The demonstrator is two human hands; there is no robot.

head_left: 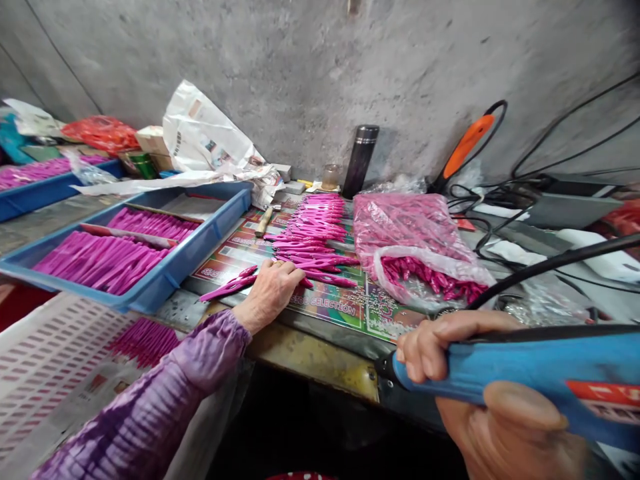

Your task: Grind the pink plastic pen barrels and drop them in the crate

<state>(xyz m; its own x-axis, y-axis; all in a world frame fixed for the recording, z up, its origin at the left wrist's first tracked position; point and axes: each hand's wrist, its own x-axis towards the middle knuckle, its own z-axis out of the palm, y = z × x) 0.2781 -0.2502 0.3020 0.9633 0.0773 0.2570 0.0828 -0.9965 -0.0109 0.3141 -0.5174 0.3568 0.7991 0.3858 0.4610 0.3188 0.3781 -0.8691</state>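
My left hand (273, 288), in a purple sleeve, rests on the bench with its fingers curled over a few pink pen barrels (231, 285) at the near end of a long row of pink barrels (315, 233). My right hand (480, 393) is close to the camera at the lower right, wrapped round the blue handle of a powered tool (540, 367) with a black cable running up and right. A clear bag of pink parts (415, 247) lies between the two hands.
A blue tray (190, 250) with pink barrels sits at the left; a white perforated crate (45, 360) stands below it. At the back wall stand a black flask (361, 160), crumpled newspaper (210, 143), an orange-handled tool (467, 143) and tangled black cables (500, 200).
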